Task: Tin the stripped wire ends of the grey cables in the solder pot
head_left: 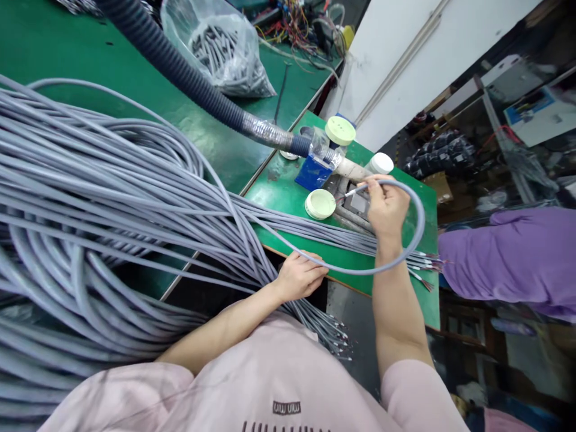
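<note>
My right hand (387, 205) pinches a grey cable (419, 225) close to its stripped end. The cable bends in a wide loop around my right wrist. Its thin bare wires point left, at the rim of a small pale-green round dish (320, 204). Lower down, my left hand (302, 276) is closed around the same cable, near the table's front edge. Between my hands, a row of grey cables (310, 227) lies across the green table, with stripped ends at the right. Beside the dish, a grey device (357, 204) sits partly hidden behind my right hand.
A dark corrugated hose (189, 72) hangs across to a blue box (314, 172). Large grey cable bundles (112, 180) cover the left side. A plastic bag of cable pieces (225, 54) lies behind. A white jar (380, 163) stands near my right hand; a person's purple sleeve (508, 258) is at right.
</note>
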`<state>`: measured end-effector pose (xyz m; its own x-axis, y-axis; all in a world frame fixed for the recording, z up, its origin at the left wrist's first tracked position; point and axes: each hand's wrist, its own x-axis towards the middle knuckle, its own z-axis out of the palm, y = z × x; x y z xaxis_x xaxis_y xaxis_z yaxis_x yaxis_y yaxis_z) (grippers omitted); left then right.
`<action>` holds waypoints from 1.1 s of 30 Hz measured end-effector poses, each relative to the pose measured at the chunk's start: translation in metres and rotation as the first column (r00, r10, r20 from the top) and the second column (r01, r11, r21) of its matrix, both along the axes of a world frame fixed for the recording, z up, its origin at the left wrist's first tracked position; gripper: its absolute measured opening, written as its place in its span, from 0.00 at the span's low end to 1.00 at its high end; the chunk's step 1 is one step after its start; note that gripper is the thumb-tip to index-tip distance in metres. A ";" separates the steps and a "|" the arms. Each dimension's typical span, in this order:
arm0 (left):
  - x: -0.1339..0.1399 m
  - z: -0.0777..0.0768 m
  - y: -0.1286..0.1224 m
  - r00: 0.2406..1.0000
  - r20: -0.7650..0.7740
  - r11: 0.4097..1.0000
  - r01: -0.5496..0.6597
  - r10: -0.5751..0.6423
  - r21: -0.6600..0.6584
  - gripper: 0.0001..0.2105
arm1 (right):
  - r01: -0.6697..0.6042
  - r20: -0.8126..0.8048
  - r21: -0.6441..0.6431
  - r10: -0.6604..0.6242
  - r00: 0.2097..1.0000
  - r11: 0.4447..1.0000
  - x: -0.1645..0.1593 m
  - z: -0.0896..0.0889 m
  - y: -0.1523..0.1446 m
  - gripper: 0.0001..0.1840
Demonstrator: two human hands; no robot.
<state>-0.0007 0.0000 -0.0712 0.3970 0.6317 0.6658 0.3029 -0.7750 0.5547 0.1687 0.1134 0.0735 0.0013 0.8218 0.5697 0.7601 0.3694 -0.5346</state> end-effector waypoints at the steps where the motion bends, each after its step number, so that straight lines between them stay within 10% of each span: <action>1: 0.000 0.000 0.000 1.000 -0.010 1.000 -0.008 0.008 -0.011 0.09 | 0.027 0.013 0.018 -0.027 1.000 0.999 0.008 0.004 -0.002 0.13; 13: -0.001 0.010 0.001 1.000 -0.007 0.998 -0.023 0.024 0.064 0.09 | 0.246 0.093 0.073 -0.252 0.963 0.966 0.090 -0.032 0.022 0.13; 28: 0.001 0.007 0.000 1.000 0.004 0.998 -0.013 0.013 0.057 0.09 | 0.281 0.211 -0.004 -0.274 0.938 0.960 0.093 -0.048 0.041 0.13; 33: -0.009 0.028 0.000 0.982 0.119 0.964 0.167 -0.145 -0.209 0.06 | 0.283 0.178 0.069 -0.291 0.940 0.957 0.083 -0.023 0.013 0.14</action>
<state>-0.0093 0.0000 -0.0430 0.4393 0.7010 0.5617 0.1210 -0.6658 0.7363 0.2516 0.1268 0.0509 0.1253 0.7775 0.6163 0.9208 0.1402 -0.3640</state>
